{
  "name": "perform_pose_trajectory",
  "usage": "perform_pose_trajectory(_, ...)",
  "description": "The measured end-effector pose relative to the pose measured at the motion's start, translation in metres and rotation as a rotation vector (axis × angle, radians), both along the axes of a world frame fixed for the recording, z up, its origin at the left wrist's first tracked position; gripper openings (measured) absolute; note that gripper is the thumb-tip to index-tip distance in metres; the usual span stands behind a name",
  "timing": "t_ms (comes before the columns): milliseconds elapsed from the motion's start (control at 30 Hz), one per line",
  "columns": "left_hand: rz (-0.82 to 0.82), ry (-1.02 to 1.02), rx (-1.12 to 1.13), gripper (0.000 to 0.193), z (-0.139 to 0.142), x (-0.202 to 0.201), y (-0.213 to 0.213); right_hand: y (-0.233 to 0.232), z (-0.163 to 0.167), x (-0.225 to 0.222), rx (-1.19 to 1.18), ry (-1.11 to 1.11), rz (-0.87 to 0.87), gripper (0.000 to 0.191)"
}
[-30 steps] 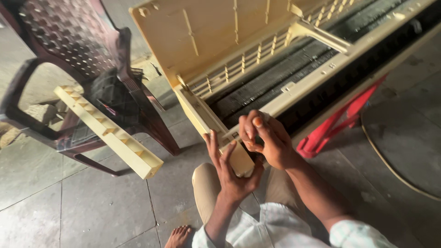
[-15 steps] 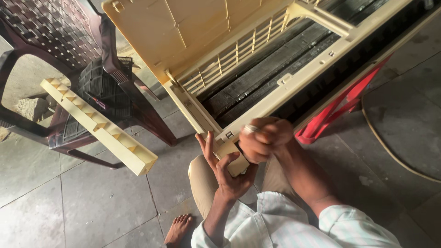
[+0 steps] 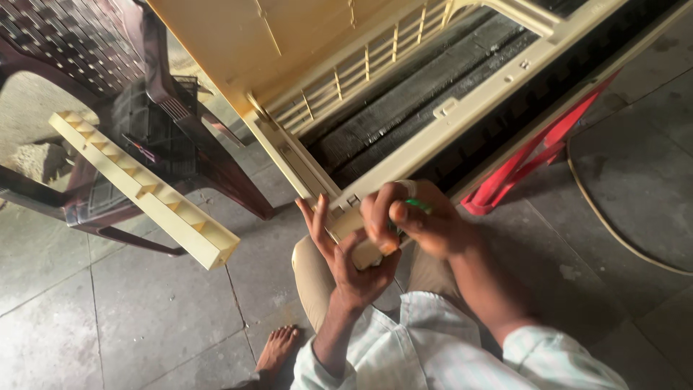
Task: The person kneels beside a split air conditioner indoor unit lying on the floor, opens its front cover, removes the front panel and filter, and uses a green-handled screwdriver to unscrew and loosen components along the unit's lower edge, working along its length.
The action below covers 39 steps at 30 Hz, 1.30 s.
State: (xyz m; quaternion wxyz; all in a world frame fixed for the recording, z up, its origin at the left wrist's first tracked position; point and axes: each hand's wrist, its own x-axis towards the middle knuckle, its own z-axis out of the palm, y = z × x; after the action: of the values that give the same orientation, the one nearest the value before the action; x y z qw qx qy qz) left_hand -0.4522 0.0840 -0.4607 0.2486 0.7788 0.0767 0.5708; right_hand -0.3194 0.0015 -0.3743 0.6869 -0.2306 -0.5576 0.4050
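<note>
- Down low, the left hand point(image 3: 354, 263) is cupping the near corner of the cream plastic cooler casing point(image 3: 462, 108) from beneath, fingers spread wide, palm pressing against it.
- The right hand point(image 3: 415, 220) is curling shut around a small green-tipped tool point(image 3: 416, 206), working at that same corner.
- The casing is leaning over the person's lap, propped on a red stand point(image 3: 527, 162).
- A cream louvred strip point(image 3: 144, 188) is lying across a maroon plastic chair point(image 3: 108, 87).
</note>
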Motion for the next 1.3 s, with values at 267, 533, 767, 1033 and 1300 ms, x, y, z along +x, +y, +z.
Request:
perform_pose_trajectory(267, 0.035, 0.005, 0.013, 0.051, 0.007, 0.0, 0.001, 0.03, 0.002, 0.024, 0.026, 0.112, 0.743, 0.044)
perform_pose_trajectory(533, 0.005, 0.037, 0.002, 0.06, 0.002, -0.003, 0.001, 0.004, -0.037, -0.016, -0.011, 0.134, -0.3, 0.041)
perform_pose_trajectory(767, -0.02, 0.052, 0.026, 0.077, -0.001, -0.006, 0.002, 0.015, 0.005, 0.02, -0.047, 0.019, 0.369, 0.041)
perform_pose_trajectory(1033, -0.013, 0.057, -0.013, 0.073, 0.006, -0.005, 0.0, 0.047, 0.002, 0.032, 0.079, 0.218, 0.885, 0.036)
perform_pose_trajectory(1300, -0.022, 0.084, -0.086, 0.075, -0.002, -0.008, -0.001, 0.035, -0.017, 0.042, 0.104, 0.056, 1.147, 0.039)
